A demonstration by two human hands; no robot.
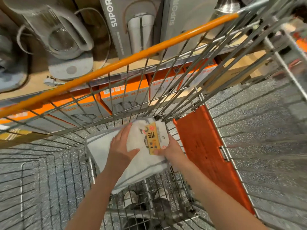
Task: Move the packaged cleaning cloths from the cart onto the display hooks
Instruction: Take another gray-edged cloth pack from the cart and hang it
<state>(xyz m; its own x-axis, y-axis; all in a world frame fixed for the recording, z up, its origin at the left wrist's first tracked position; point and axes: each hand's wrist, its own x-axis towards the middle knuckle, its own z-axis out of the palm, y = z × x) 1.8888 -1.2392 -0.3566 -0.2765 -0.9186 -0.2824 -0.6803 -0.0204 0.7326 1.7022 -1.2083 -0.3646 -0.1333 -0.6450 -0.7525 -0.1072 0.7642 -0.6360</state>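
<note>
Overhead, much of the view is smeared by motion: the shelf [38, 83] with its kettle [66, 40] and grey SUPOR boxes [132, 25] is soft, and the orange boxes [124, 97] below it show only through the wire. The floor [265, 130] is a speckled grey blur. No display hooks can be made out anywhere. Both forearms are cut off at the bottom edge, and a pair of pale shoes [131, 196] shows dimly through the mesh under them.

The cart [49, 171] fills most of the picture, its wire walls rising on all sides, with an orange rail [116, 63] crossing the near shelf and an orange flap [207, 155] standing just right of the hands. The wire bars lie between the camera and the lower shelf.

Inside the cart, at its far end, lies the white cloth pack [141, 161], sloping up against the wire wall. A yellow label [152, 138] with dark printed characters runs down its upper part; the smaller print is too blurred to read.

The left hand [121, 146] lies flat on the pack with fingers straight and together, pointing toward the far wall, thumb spread out to the right, touching but not gripping. The right hand [169, 150] holds the pack's right edge, its thumb pressed on the lower end of the label; its other fingers are hidden under the pack, so how far they curl cannot be told
</note>
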